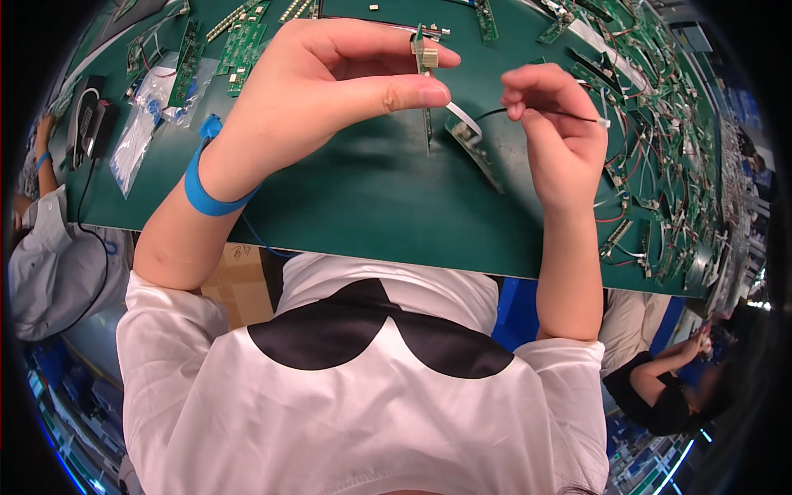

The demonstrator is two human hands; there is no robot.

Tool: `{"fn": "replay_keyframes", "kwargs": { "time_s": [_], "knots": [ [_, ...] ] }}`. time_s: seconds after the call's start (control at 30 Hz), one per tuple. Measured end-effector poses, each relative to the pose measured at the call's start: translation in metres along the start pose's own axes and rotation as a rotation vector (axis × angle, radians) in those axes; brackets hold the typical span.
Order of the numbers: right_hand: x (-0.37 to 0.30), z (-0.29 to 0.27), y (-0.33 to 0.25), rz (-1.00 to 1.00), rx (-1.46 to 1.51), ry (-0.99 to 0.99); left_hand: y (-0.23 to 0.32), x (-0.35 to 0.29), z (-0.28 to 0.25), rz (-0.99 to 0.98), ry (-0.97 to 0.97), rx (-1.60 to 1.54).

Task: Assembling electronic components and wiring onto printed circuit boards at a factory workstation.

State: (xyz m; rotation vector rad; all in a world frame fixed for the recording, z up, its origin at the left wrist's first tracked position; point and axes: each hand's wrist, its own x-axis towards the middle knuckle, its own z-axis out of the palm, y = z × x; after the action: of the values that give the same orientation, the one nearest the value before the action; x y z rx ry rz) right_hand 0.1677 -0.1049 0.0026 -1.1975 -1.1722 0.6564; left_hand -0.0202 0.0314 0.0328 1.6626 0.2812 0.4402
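Beside the right hand [565, 136], pinching a black wire [493, 111], hangs a tilted board [480, 159]; with the left hand [305, 95] I grip a green board [419, 56]

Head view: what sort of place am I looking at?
Probably an electronics assembly workshop. Wired circuit boards are heaped along the right of a green worktop, the left hand pinches a small green board, and a blue band, perhaps an antistatic strap, circles that wrist.
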Motion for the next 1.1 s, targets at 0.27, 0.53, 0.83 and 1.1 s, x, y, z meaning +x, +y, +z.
{"fn": "replay_keyframes", "kwargs": {
  "time_s": [0.27,0.53,0.83,1.1],
  "knots": [
    [-0.005,-0.001,-0.010,0.142,0.159,-0.140,0.001,-0.003,0.009,-0.040,-0.011,-0.044],
    [-0.010,0.013,-0.017,-0.176,-0.272,-0.151,0.000,-0.008,0.016,-0.016,-0.107,0.066],
    [-0.011,0.021,-0.022,-0.446,-0.592,-0.041,-0.004,-0.010,0.020,0.036,-0.128,0.089],
    [-0.016,0.019,-0.017,-0.510,-0.682,-0.064,-0.004,-0.009,0.019,0.061,-0.162,0.198]
  ]
}}
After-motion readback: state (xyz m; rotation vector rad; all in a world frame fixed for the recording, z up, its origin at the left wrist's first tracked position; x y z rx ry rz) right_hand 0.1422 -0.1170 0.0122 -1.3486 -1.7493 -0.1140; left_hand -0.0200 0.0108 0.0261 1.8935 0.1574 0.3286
